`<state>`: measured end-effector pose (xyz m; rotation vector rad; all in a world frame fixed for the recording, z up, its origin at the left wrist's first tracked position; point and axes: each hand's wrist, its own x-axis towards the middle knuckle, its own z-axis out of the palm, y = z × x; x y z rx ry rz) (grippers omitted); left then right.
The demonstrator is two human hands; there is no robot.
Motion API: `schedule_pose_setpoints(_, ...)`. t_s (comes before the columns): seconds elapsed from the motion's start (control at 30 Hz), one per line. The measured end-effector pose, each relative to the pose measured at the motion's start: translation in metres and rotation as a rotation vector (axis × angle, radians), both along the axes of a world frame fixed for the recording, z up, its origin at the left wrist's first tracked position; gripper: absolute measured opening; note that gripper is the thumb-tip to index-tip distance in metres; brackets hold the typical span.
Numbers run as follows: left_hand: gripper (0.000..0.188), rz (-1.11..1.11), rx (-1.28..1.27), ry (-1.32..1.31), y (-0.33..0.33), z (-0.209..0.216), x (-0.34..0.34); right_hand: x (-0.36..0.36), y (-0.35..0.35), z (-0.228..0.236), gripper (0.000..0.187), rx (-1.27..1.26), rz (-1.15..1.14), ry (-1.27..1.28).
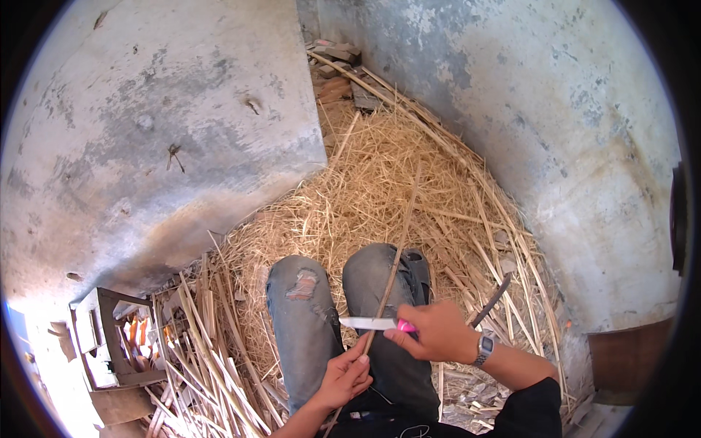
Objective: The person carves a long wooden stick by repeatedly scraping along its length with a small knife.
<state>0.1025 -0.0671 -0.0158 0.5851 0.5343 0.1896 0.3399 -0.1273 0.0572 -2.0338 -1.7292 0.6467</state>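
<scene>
A long, thin bamboo strip [394, 268] slants from my lap up past my knees toward the straw. My left hand [342, 377] is closed round its lower part, with the thumb on top. In my right hand [431, 332] is a knife [364, 323] with a pink handle; a watch sits on that wrist. The blade points left and lies across the strip, just above my left fingers. Whether the edge bites into the strip I cannot tell. My knees [303, 321], in worn grey jeans, are below the strip.
Straw and shavings [365, 175] cover the ground ahead. Bundled strips [212, 350] lie at my left beside a wooden frame [120, 339]. More long strips [438, 139] run along the right wall [555, 146]. A dark stick [491, 301] lies beyond my right hand.
</scene>
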Motion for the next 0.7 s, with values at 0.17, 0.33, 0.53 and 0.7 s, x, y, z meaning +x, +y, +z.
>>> schedule_pose_setpoints(0.17,0.053,0.013,0.094,0.028,-0.005,-0.003,0.002,-0.004,-0.001,-0.024,0.048,-0.044,0.014,-0.19)
schedule_pose_setpoints(0.33,0.052,0.042,0.149,0.063,-0.007,-0.006,-0.003,0.025,0.023,-0.02,0.054,-0.051,-0.06,-0.251)
schedule_pose_setpoints(0.53,0.051,0.012,0.193,0.089,0.001,0.0,0.003,0.015,0.024,-0.028,0.056,-0.033,0.167,-0.223)
schedule_pose_setpoints(0.7,0.051,0.032,0.18,0.088,0.006,0.002,0.002,0.015,0.031,-0.044,0.06,0.038,0.124,-0.261)
